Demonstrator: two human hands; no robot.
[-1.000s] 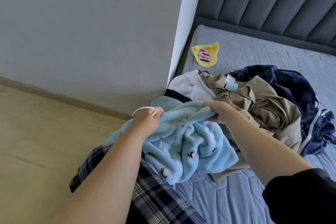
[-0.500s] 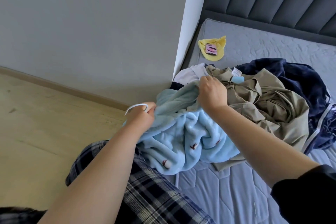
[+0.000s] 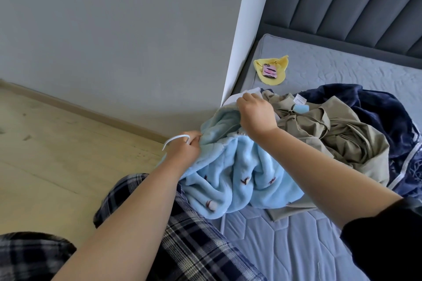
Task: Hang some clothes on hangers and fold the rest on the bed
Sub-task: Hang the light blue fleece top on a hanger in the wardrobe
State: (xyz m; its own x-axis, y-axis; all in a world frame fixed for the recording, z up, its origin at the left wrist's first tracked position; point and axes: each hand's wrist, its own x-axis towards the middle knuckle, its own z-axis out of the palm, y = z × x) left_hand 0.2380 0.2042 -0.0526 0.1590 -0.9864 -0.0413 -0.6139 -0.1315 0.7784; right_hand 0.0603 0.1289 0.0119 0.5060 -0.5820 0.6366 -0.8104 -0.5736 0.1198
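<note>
Holding the white hanger hook (image 3: 175, 139) and a fleece edge curled tight in the left grip (image 3: 185, 149), pinching the blue fleece (image 3: 239, 173) collar in the right grip (image 3: 257, 114), raised farther toward the khaki pile (image 3: 331, 134) than a second ago, likely opening the neck for the hanger, with forearms outstretched and the fleece bunched at the bed (image 3: 296, 235) edge.

Light blue fleece garment (image 3: 239, 166), small dark motifs, is bunched at the bed (image 3: 296, 246) edge, gripped at its top by the right hand (image 3: 255, 114). A white hanger (image 3: 175, 139) hook is held in the left hand (image 3: 185, 150). A khaki garment (image 3: 331, 134) is crumpled alongside, partly over a navy garment (image 3: 383, 109).
</note>
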